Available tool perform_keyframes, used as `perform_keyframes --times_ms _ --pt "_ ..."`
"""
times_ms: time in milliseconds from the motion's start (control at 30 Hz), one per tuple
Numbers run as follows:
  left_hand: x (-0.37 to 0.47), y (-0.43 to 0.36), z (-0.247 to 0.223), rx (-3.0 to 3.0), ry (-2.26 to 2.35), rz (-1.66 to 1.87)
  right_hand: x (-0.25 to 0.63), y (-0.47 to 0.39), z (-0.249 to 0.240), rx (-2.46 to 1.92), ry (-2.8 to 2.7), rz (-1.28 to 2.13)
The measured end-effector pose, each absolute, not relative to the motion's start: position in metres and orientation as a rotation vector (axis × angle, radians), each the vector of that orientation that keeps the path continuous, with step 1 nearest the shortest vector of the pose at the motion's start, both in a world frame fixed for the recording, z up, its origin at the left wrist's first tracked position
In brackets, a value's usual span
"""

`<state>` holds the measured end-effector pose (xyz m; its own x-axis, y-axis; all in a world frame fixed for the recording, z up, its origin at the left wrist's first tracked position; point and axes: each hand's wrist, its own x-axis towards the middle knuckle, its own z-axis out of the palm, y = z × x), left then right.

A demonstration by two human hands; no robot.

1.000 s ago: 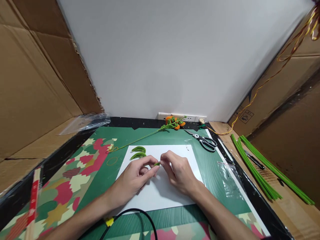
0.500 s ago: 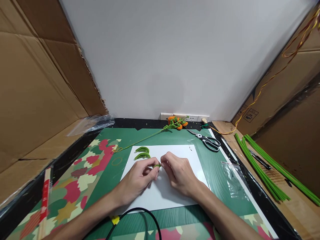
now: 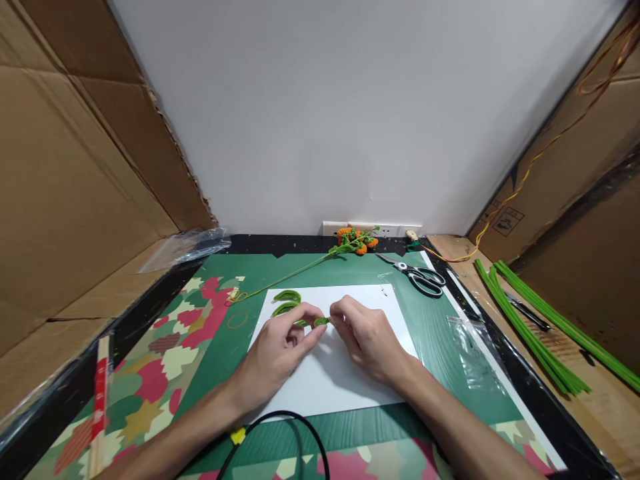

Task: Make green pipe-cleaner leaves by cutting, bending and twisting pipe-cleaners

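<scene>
Over a white sheet of paper (image 3: 345, 383), both hands pinch a small bent green pipe cleaner (image 3: 321, 321). My left hand (image 3: 283, 347) has thumb and forefinger closed on its left part, hiding some of it. The fingertips of my right hand (image 3: 367, 337) grip the other end. Just beyond my left hand lie two curved green pipe-cleaner leaf shapes, an upper one (image 3: 287, 295) and a lower one (image 3: 284, 308), the lower partly covered by my fingers.
Scissors (image 3: 423, 277) lie at the back right, left of green pipe cleaners (image 3: 540, 330) and a craft knife (image 3: 527, 310). An orange flower stem (image 3: 300, 272) lies along the back. A plastic bag (image 3: 473, 353) is at right; a black cable (image 3: 300, 417) loops in front.
The green pipe cleaner between my fingers shows more now, as a small loop left of my right fingertips. My hands have shifted slightly right and the view has turned a little.
</scene>
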<state>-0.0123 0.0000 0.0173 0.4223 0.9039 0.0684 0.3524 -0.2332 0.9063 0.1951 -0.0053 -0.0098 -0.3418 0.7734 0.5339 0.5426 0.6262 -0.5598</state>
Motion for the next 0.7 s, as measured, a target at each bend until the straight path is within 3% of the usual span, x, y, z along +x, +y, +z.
perform_keyframes --times_ms 367,700 --pt "-0.0159 0.0030 0.0128 1.808 1.127 0.812 0.1965 -0.0081 -0.0035 -1.055 -2.136 0.405" --pt "-0.0162 0.0032 0.0142 1.915 1.151 0.807 0.1971 -0.0056 -0.0055 -1.062 -2.203 0.241"
